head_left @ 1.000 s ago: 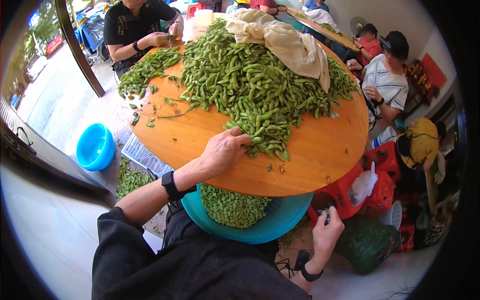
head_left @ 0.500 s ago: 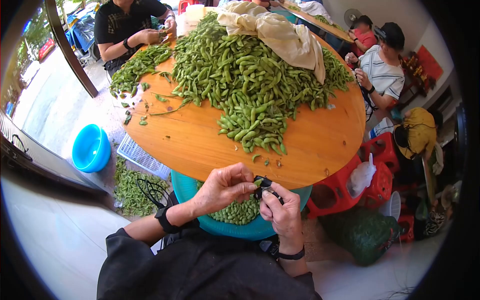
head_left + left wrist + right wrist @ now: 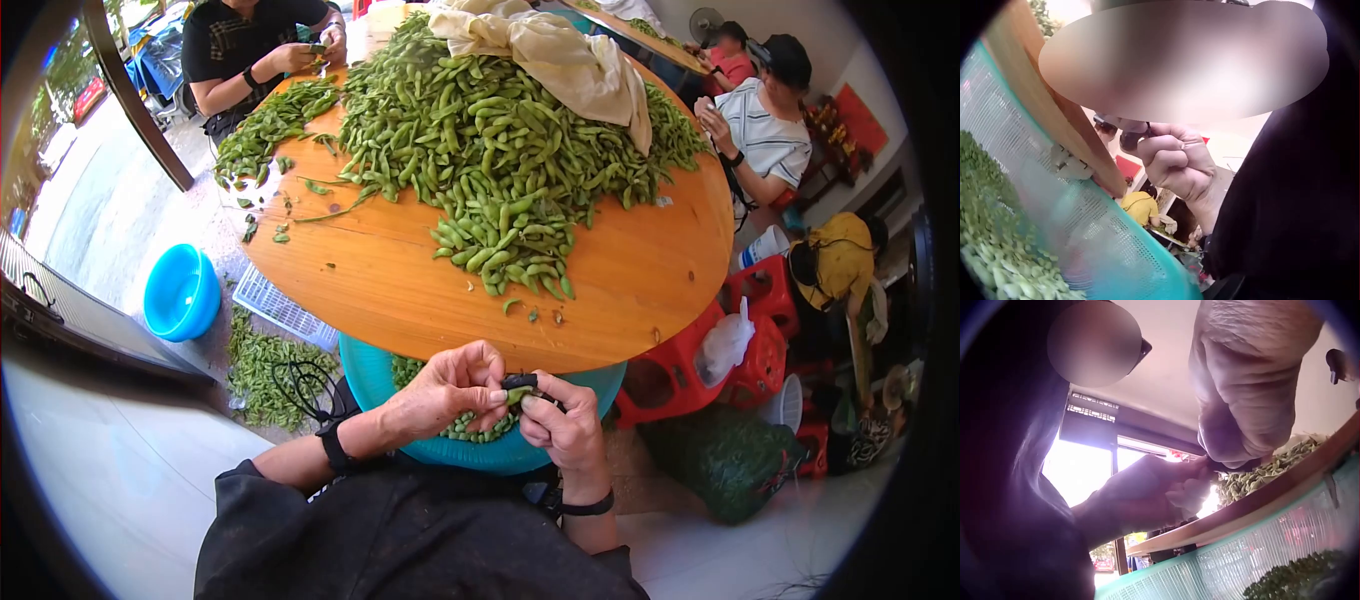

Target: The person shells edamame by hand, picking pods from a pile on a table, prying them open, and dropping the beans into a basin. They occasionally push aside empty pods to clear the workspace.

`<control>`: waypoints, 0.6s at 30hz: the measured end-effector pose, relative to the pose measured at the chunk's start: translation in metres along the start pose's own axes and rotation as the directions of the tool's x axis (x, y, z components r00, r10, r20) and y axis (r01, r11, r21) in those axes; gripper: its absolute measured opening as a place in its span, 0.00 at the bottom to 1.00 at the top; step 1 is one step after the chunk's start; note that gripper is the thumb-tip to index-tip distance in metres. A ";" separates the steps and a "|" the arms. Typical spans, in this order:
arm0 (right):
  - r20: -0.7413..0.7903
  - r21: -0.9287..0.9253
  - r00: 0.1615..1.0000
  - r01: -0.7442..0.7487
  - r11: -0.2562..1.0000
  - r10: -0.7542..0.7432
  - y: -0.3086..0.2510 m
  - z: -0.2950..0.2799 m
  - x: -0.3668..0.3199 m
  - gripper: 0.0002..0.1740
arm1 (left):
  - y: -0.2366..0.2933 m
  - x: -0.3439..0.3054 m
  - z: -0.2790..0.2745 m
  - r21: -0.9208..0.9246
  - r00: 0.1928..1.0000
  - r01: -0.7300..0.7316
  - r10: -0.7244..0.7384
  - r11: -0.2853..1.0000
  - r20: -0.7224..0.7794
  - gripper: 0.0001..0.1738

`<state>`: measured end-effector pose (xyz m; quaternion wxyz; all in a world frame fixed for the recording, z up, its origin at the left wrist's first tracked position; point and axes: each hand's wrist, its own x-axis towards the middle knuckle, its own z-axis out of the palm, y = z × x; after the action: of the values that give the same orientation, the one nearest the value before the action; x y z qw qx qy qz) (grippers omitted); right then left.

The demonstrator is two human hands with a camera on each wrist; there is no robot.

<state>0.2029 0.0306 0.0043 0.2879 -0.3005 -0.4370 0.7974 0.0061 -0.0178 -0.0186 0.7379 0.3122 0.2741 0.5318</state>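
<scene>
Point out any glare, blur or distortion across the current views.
Head: fisheye bending with black corners; the ground outside is washed out, though the pod heap reads clearly. Left wrist: a smeared oval covers the upper middle, and the black clothing loses detail. Right wrist: glare through the opening, the left hand backlit, a round blurred patch upper left.

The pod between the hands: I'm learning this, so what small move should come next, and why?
Probably press the small dark object against the pod to open it: the left hand pinches the pod, the right hand holds that object beside it, and loose beans lie in the basin below.
</scene>
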 end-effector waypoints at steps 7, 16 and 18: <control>-0.036 -0.115 0.999 0.034 0.993 -0.039 0.001 0.003 -0.007 0.07 | -0.008 0.001 0.008 0.030 0.999 -0.013 0.015 0.999 -0.039 0.12; -0.127 -0.559 0.962 0.133 0.818 -0.243 0.010 0.008 -0.007 0.04 | -0.008 0.004 0.003 0.905 0.806 -0.385 0.544 0.180 0.235 0.12; -0.066 -0.761 0.915 0.211 0.614 -0.397 0.016 0.008 -0.006 0.05 | -0.005 0.002 0.003 0.896 0.781 -0.414 0.568 0.159 0.260 0.11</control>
<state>0.1982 0.0148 -0.0050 0.3210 -0.4012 -0.7305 0.4499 0.0124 -0.0173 -0.0203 0.1929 0.7036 0.4560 0.5097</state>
